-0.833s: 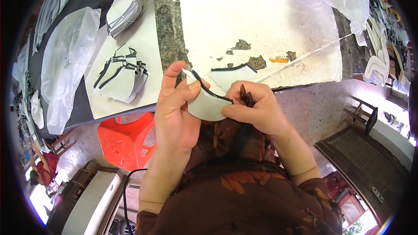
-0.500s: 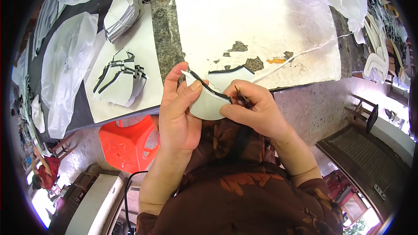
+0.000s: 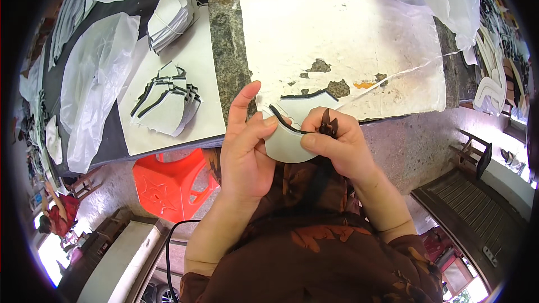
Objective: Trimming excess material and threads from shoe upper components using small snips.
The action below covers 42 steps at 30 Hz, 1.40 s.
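A pale, curved fabric piece [image 3: 285, 148] with a black strip along its upper edge is stretched between my two hands, in front of the table edge. My left hand [image 3: 247, 154] pinches its left end under the thumb, the index finger raised away. With thumb and fingers closed, my right hand [image 3: 349, 151] grips the right end of the strip. Small dark thread snips [image 3: 329, 124] also sit in that hand, points upward, their lower part hidden. Just beyond the hands, a similar black-edged piece [image 3: 310, 101] lies on the white sheet [image 3: 337, 28].
To the left lies a pile of black-edged pieces [image 3: 164, 113], with a tied bundle of pale pieces [image 3: 168, 19] behind it. Clear plastic bags [image 3: 98, 90] rest at far left. A narrow white strip [image 3: 401, 73] crosses the sheet. A red stool [image 3: 165, 191] stands below the table.
The fabric piece has tilted slightly, and the left fingers have shifted along its edge. In my right hand the snips have turned, so their points now face upward. The whole view has shifted a little.
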Motion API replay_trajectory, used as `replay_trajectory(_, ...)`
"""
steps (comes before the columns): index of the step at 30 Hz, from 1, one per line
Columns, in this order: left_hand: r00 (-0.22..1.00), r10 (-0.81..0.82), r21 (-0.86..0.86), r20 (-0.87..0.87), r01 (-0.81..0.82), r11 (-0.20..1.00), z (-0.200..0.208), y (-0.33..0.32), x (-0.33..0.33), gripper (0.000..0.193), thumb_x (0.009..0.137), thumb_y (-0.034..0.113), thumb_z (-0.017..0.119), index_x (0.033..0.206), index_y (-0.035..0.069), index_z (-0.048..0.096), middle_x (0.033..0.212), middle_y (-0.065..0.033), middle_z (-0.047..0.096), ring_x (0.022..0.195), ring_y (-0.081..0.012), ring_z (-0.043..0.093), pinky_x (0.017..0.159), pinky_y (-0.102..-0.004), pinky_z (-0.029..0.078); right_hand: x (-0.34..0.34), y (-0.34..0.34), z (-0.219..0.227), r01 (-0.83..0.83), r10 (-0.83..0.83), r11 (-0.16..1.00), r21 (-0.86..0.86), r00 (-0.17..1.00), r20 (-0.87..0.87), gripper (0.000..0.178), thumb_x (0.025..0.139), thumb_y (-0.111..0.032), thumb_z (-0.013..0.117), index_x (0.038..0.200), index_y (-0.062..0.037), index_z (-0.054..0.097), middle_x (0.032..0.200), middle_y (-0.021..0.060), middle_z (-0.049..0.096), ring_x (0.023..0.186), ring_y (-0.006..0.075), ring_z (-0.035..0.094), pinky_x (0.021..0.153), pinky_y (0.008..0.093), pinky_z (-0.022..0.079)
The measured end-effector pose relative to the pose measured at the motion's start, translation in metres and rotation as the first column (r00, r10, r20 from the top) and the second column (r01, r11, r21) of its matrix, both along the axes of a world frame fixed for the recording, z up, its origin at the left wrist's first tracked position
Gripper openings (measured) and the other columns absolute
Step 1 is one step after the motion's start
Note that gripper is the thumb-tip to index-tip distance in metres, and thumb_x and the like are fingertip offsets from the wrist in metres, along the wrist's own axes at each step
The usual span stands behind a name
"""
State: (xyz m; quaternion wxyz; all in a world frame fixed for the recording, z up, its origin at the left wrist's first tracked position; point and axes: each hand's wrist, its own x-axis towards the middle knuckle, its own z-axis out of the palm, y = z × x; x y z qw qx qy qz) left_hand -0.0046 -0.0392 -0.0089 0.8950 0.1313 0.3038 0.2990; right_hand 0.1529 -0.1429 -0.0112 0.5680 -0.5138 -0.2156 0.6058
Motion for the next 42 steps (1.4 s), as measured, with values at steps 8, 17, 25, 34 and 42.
replay_trajectory(8, 0.964, -0.038, 0.178, -0.263, 0.087, 0.98, 0.009, 0.0, 0.002, 0.069, 0.093, -0.005, 0.065, 0.153, 0.006, 0.031, 0.1, -0.011, 0.069, 0.097, -0.0147, 0.067, 0.091, -0.029, 0.053, 0.002, 0.0, -0.003, -0.005, 0.001, 1.0, 0.017, 0.968, 0.25, 0.009, 0.09, -0.006, 0.071, 0.089, -0.004, 0.062, 0.079, -0.007, 0.051, 0.071, 0.0014, 0.043, 0.061, 0.0211, 0.035)
replay_trajectory(17, 0.944, 0.005, 0.273, -0.331, 0.09, 0.958, 0.005, 0.001, 0.007, 0.063, 0.097, -0.003, 0.064, 0.152, 0.003, 0.036, 0.095, -0.0094, 0.071, 0.093, -0.0141, 0.067, 0.087, -0.0262, 0.051, 0.001, 0.0, -0.006, -0.004, 0.002, 1.0, 0.007, 0.962, 0.275, 0.01, 0.089, -0.006, 0.071, 0.088, -0.0037, 0.062, 0.079, -0.0061, 0.051, 0.07, 0.0022, 0.042, 0.06, 0.0221, 0.035)
replay_trajectory(25, 0.939, 0.119, 0.353, -0.323, 0.003, 0.936, -0.003, -0.001, 0.009, 0.047, 0.106, 0.011, 0.05, 0.152, 0.006, 0.041, 0.098, -0.0133, 0.073, 0.086, -0.0146, 0.069, 0.081, -0.0287, 0.055, -0.001, 0.001, -0.003, -0.008, 0.02, 0.998, -0.056, 0.977, 0.212, 0.01, 0.09, -0.006, 0.071, 0.088, -0.0029, 0.062, 0.08, -0.0053, 0.052, 0.072, 0.0032, 0.044, 0.062, 0.0228, 0.037)
replay_trajectory(34, 0.952, 0.034, 0.366, -0.304, 0.084, 0.927, 0.003, 0.004, -0.005, 0.056, 0.101, 0.005, 0.056, 0.155, 0.007, 0.038, 0.106, -0.0149, 0.074, 0.09, -0.0136, 0.07, 0.082, -0.0266, 0.055, 0.008, 0.002, 0.001, 0.001, 0.003, 1.0, -0.029, 0.992, 0.125, 0.007, 0.09, -0.006, 0.069, 0.089, -0.0027, 0.063, 0.081, -0.0052, 0.054, 0.075, 0.0034, 0.047, 0.066, 0.0222, 0.039)
replay_trajectory(42, 0.936, 0.086, 0.322, -0.342, 0.031, 0.946, -0.011, 0.002, -0.009, 0.051, 0.096, -0.003, 0.065, 0.144, 0.005, 0.049, 0.112, -0.0148, 0.073, 0.09, -0.0076, 0.065, 0.073, -0.0198, 0.048, 0.002, 0.007, -0.002, 0.07, -0.058, 0.995, -0.073, 0.987, 0.152, 0.011, 0.092, -0.009, 0.073, 0.097, -0.002, 0.066, 0.086, -0.0039, 0.062, 0.078, 0.0034, 0.053, 0.069, 0.0217, 0.043)
